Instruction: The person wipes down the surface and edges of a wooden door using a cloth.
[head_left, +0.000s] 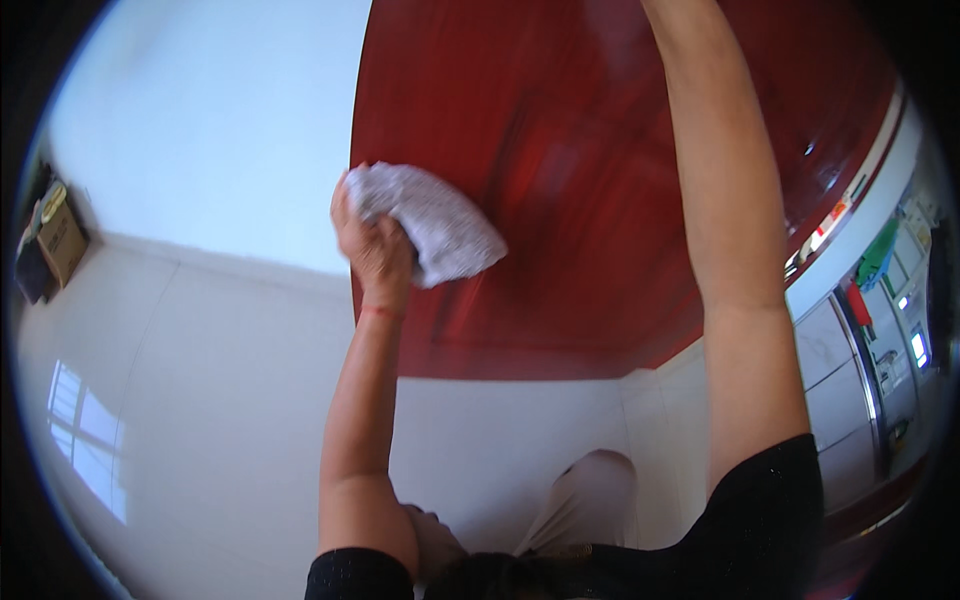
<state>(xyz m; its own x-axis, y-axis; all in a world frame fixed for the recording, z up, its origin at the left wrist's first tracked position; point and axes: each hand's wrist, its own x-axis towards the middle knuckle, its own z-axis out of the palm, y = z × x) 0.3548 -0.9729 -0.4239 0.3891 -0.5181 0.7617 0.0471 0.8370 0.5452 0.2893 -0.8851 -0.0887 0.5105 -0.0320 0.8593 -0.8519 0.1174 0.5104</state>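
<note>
My left hand (375,250) is closed on a grey-white cloth (440,215) at the left edge of a dark red, glossy panel (560,270) that looks like a door. Bunched in the fingers, the cloth lies against the red surface, its loose end pointing right. Some fingers reach round the panel's edge, and a thin red band (383,312) circles the wrist. My right arm (735,200) stretches up in front of the panel and leaves the picture at the top, so the right hand is out of sight.
Left of the panel is a white wall (220,130), above a pale, shiny tiled floor (200,400). A cardboard box (63,242) stands by the wall at the far left. Kitchen-like cabinets (840,400) with a counter and a green item (878,255) are at the right.
</note>
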